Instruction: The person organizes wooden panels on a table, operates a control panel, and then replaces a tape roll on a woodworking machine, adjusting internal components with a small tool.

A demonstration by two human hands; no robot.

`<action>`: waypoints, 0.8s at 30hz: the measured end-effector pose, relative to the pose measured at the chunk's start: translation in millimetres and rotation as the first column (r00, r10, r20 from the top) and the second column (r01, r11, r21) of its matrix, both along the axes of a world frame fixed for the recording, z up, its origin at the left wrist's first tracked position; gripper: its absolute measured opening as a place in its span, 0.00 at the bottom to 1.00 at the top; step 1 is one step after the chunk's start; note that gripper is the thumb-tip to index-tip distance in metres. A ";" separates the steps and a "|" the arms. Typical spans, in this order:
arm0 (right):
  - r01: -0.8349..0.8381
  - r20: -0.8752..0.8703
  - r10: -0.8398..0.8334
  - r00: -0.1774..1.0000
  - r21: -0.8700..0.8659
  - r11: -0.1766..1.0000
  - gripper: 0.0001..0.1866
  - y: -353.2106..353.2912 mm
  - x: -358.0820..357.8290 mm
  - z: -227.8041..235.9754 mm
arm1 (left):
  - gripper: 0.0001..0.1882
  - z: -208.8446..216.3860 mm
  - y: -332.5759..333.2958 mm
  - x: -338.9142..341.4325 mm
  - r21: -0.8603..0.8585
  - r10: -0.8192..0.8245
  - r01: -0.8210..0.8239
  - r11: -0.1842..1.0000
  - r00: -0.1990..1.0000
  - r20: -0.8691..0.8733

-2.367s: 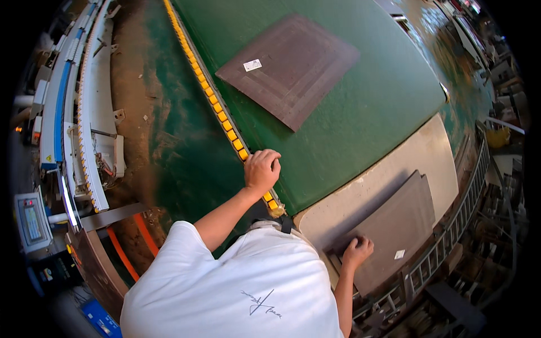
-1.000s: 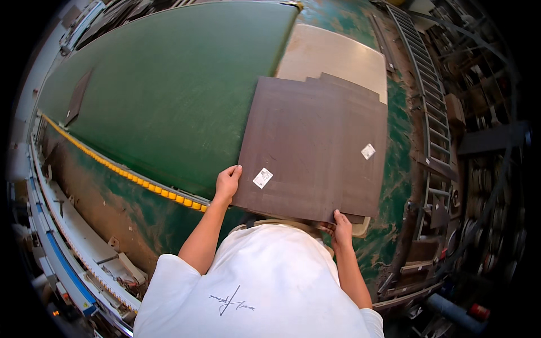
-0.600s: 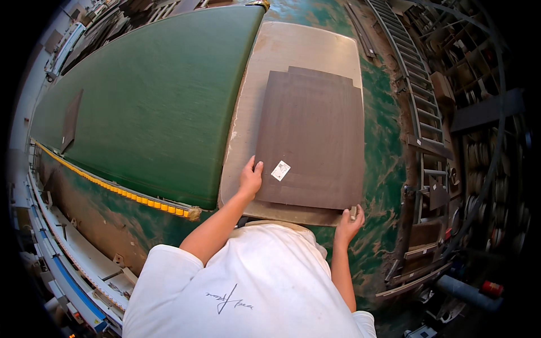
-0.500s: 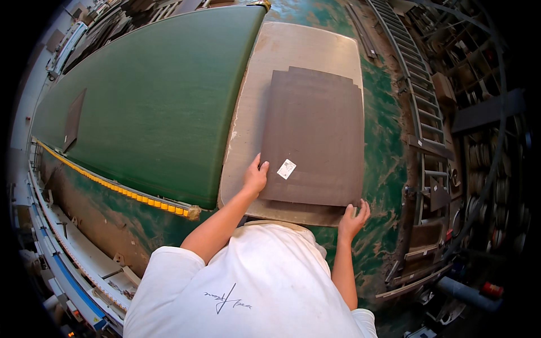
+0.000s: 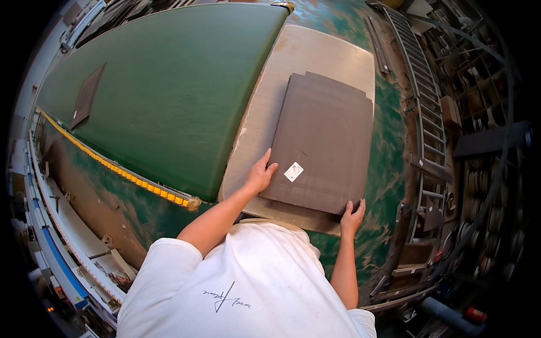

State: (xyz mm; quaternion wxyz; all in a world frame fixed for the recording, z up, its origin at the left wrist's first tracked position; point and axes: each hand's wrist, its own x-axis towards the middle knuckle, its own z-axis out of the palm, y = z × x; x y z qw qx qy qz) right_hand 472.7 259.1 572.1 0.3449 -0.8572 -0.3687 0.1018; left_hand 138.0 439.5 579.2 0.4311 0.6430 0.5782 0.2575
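Note:
In front of me lies a stack of flat dark-brown boards [image 5: 324, 129], their far edges slightly offset from each other. A white label [image 5: 293, 172] sits on the top board near its left edge. My left hand [image 5: 261, 174] holds the stack's near left edge, its thumb and fingers against the side. With thumb and fingers bent round it, my right hand [image 5: 351, 217] grips the near right corner. Fingertips at the underside of the boards are hidden. Beneath the stack is a pale, worn flat platform [image 5: 253, 163].
Left of the platform runs a wide green belt [image 5: 169, 101] with a yellow roller edge [image 5: 141, 186]; one brown board [image 5: 88, 96] lies on it. A roller track [image 5: 422, 90] stands to the right, with cluttered shelving [image 5: 479, 96] beyond. Green, dusty floor [image 5: 389, 141] shows between.
The whole view has turned slightly. My right hand's fingers have closed in at the near right corner of the stack. The left hand stays at the left edge.

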 end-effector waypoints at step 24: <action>0.041 -0.035 -0.045 0.998 -0.126 0.991 0.34 7.2 14.9 -8.6 | 0.34 -4.0 -15.7 -98.9 -0.396 -0.004 0.109 0.912 0.967 0.257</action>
